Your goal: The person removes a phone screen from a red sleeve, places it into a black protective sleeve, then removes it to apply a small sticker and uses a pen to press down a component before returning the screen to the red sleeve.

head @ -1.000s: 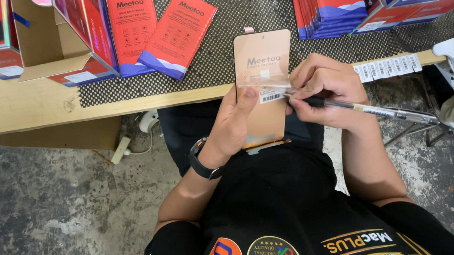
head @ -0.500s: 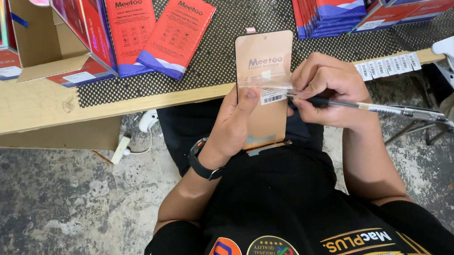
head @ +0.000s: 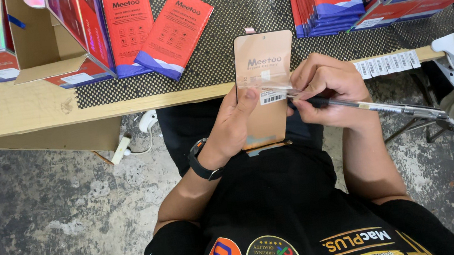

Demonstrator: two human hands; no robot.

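Panel position: a tan phone-shaped panel (head: 262, 91) was held in front of the person's chest, its top end over the near edge of the table (head: 17, 110), its lower end over the lap
Long axis: ran away from the body toward the table, nearly upright in the head view, top tipped slightly right
Left hand: left hand (head: 233, 127) wrapped the panel's left edge from beneath; thumb lay across the face just left of the barcode sticker (head: 272, 97); fingers closed on the panel
Right hand: right hand (head: 326, 89) sat at the panel's right edge, fingers curled shut around a pen (head: 374, 107) and pinching a strip of clear tape (head: 268, 84)
Key relation: sticker lay directly left of the right fingertips, touching or nearly so; pen tip pointed left at the sticker, barrel trailing right and slightly toward the body
Nearer hand: both were on the panel; the right was nearer the sticker's free end, the left thumb nearer its left end
Panel look: flat, rounded corners, matte tan film with dark lettering near the top, small white barcode sticker mid-face, a thin flex tab at the lower end
Surroundings: red and blue flat packs (head: 152, 30) lay on the black mesh mat (head: 258, 2); a strip of white labels (head: 386, 63) lay on the table edge, right of the hands
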